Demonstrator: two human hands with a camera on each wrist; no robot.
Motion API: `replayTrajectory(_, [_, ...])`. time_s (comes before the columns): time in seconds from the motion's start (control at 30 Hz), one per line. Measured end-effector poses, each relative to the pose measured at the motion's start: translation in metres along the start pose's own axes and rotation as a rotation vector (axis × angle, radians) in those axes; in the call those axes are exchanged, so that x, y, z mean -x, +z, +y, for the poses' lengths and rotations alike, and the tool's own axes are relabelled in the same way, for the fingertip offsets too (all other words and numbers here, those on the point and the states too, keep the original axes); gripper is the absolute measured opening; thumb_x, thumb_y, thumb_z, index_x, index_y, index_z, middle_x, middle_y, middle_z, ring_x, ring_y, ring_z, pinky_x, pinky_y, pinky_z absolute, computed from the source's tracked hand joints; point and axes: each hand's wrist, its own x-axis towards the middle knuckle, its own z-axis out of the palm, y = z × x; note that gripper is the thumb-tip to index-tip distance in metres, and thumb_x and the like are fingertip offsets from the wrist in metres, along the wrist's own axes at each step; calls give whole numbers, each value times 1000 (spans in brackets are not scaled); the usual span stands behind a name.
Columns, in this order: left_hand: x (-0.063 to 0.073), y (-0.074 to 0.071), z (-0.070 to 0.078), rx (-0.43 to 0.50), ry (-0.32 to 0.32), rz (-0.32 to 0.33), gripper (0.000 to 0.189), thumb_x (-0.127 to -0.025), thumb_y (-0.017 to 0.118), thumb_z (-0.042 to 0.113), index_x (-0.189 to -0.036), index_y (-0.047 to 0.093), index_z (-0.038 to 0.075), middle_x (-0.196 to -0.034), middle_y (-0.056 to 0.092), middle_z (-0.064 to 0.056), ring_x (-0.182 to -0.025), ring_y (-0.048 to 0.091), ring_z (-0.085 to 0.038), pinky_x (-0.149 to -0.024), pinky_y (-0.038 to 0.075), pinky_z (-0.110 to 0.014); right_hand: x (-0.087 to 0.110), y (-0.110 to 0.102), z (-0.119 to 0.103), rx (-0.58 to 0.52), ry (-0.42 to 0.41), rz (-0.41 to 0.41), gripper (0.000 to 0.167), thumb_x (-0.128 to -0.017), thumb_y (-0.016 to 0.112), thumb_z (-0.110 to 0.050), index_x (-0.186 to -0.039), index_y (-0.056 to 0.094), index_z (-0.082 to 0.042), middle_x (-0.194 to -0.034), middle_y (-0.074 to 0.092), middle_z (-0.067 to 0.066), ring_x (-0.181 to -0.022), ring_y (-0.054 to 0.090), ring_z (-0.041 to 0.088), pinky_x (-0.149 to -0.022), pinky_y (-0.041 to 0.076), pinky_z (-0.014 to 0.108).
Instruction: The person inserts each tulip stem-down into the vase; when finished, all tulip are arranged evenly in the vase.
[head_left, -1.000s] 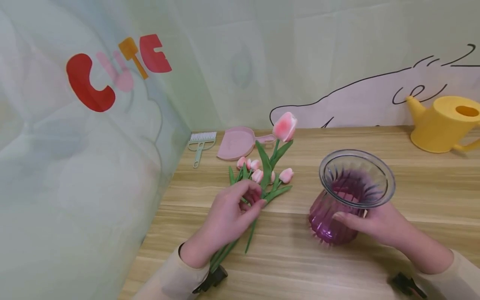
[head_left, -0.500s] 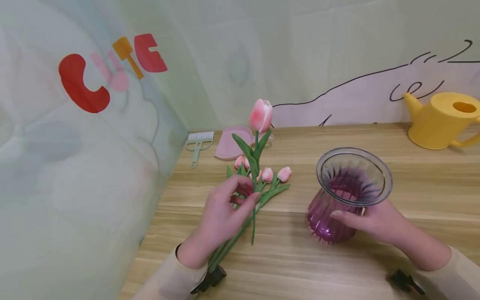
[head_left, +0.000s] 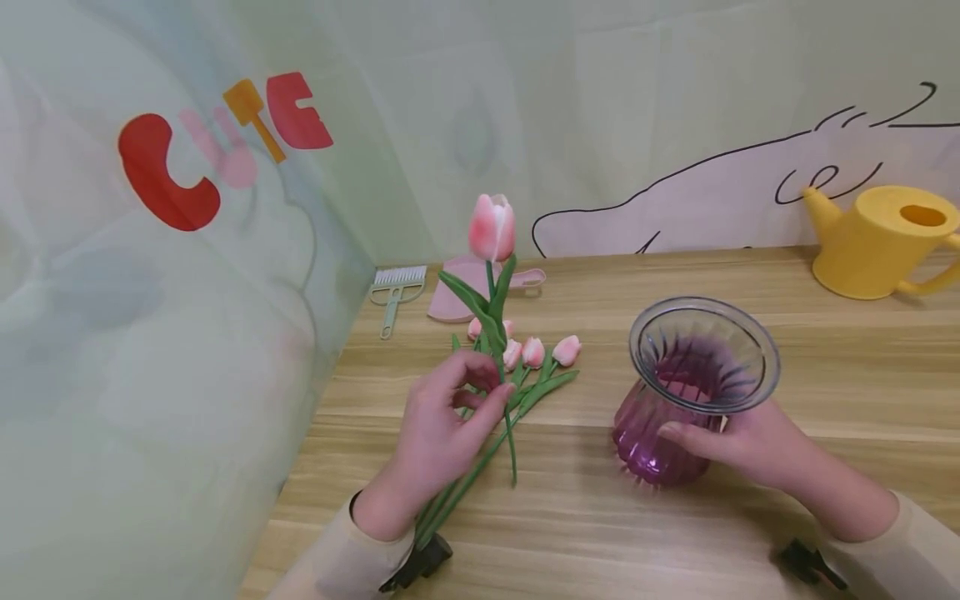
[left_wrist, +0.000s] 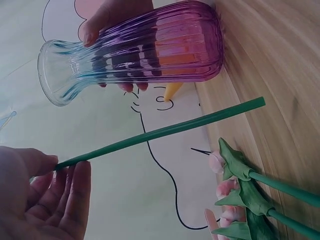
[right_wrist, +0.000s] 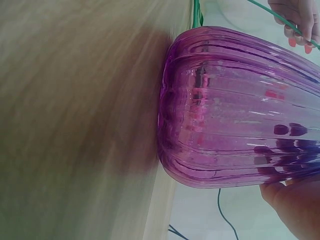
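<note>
Between thumb and fingers, my left hand pinches the green stem of a pink artificial tulip. The bloom points up, and in the left wrist view the bare lower stem hangs free above the table. My right hand grips a ribbed glass vase, purple at the base and clear at its flared rim. The vase stands upright, slightly tilted, with its mouth facing up; no flower shows inside. Several more tulips lie on the table behind and under my left hand, their stems running toward my left wrist.
A pink dustpan and a small green brush lie at the back left of the wooden table. A yellow watering can stands at the back right. Printed cloth walls rise at the left and back.
My left hand has shifted slightly left, and the held tulip has swung from leaning right to nearly upright, leaning a little left. My right hand and the vase stay nearly in place.
</note>
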Motion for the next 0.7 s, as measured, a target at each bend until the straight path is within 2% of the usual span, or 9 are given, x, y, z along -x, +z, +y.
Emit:
replayTrajectory(0.33, [0, -1, -3, 53, 58, 79, 19, -89, 75, -7, -102, 62, -2, -92, 70, -11, -82, 69, -16, -61, 63, -25, 0, -1, 0, -7, 22, -9, 81, -68, 84, 11, -139, 46, 0, -123, 63, -3, -113, 63, 11, -98, 51, 14])
replayTrajectory(0.53, [-1, -1, -1, 110, 64, 88, 20, -89, 74, -10, -103, 60, -4, -92, 69, -14, -81, 69, -14, -62, 64, -27, 1, -1, 0, -20, 28, -5, 82, -67, 84, 12, -139, 46, 1, -123, 63, -3, -114, 62, 10, -99, 50, 14])
replayTrajectory(0.7, [-3, -4, 1, 144, 95, 111, 23, -87, 72, -15, -103, 58, -7, -91, 67, -16, -83, 69, -13, -63, 64, -27, 0, 0, 1, -32, 19, -9, 84, -67, 84, 13, -141, 45, 0, -125, 63, -3, -116, 61, 9, -101, 49, 14])
